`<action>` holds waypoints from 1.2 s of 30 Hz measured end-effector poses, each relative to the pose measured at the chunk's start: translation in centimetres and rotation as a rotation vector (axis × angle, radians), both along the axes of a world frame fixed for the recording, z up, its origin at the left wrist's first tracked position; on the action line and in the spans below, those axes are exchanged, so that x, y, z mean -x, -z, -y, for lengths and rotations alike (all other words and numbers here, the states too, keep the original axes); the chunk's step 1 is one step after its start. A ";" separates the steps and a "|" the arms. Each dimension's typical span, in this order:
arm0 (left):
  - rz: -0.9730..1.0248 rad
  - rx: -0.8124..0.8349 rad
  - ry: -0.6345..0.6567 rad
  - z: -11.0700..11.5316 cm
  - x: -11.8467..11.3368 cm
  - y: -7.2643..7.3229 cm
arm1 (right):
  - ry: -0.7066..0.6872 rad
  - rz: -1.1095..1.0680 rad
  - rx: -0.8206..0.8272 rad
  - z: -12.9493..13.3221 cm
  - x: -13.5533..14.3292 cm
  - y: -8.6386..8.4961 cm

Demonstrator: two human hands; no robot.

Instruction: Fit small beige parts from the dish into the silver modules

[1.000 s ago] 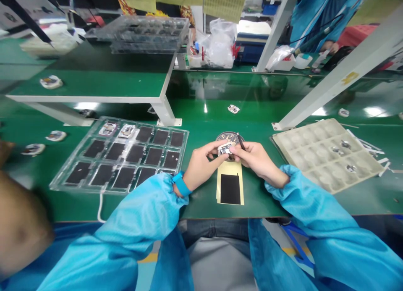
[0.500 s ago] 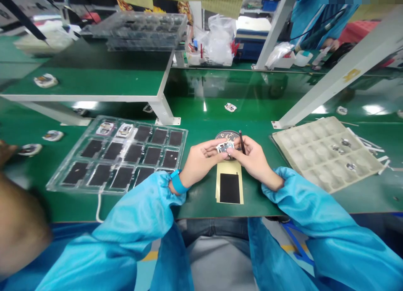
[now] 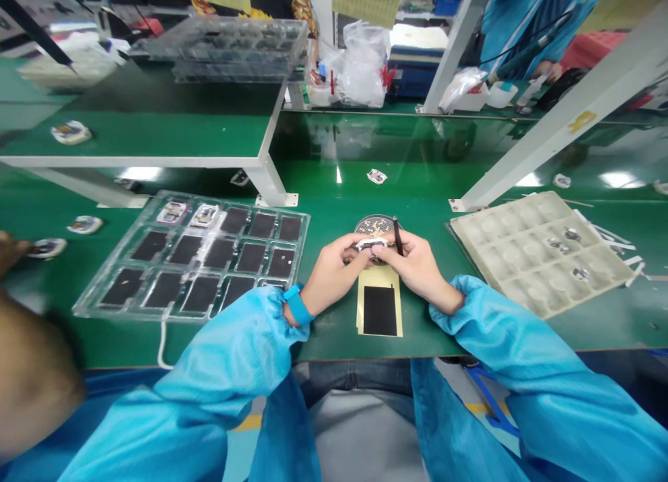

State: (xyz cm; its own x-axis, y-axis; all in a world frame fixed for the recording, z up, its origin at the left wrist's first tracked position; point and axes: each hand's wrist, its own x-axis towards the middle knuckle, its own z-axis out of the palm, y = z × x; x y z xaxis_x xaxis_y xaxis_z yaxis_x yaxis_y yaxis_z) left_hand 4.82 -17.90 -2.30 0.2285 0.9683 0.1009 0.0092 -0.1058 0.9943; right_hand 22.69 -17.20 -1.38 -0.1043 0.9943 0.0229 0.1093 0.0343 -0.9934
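Note:
Between my two hands is a small white device housing (image 3: 371,244), tilted so that its edge faces me. My left hand (image 3: 338,263) grips its left side with thumb and fingers. On the other side, my right hand (image 3: 417,259) pinches the housing and also keeps a slim black pen-like tool (image 3: 397,235) upright between its fingers. Behind the housing sits a round dish (image 3: 376,225) with many small pieces in it, partly hidden by the hands. Below my hands a yellowish backing sheet (image 3: 360,308) with a black rectangle (image 3: 380,311) lies on the green table.
To the left is a clear compartment tray (image 3: 83,307) with black pads and two white housings. A pale tray (image 3: 527,259) with a few metallic parts lies right. Loose housings (image 3: 376,176) are scattered about. A raised shelf (image 3: 182,138) stands back left. Another person's arm (image 3: 36,371) reaches in at far left.
The housing has been tipped, from showing its inner face to showing its edge. Both hands stay closed around it, and the black tool remains in the right hand.

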 end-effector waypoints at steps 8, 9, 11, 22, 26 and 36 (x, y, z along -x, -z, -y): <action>-0.170 -0.226 -0.144 0.9 -0.6 -0.7 | 0.076 -0.047 -0.024 0.3 1.2 1.2; -0.180 -0.239 -0.155 0.9 -0.7 -0.6 | 0.085 -0.052 -0.025 0.3 1.4 1.5; -0.189 -0.257 -0.174 0.8 -0.7 -0.4 | 0.099 -0.077 -0.018 -0.1 1.6 1.7; -0.382 -0.323 -0.137 0.4 0.3 -1.0 | 0.001 0.266 -0.444 -1.4 -1.1 -1.0; -0.414 -0.351 -0.124 0.5 0.3 -1.0 | -0.085 0.335 -0.608 -1.3 -1.7 -1.3; -0.430 -0.325 -0.111 0.4 0.3 -0.8 | -0.084 0.394 -0.667 -1.8 -2.4 -1.3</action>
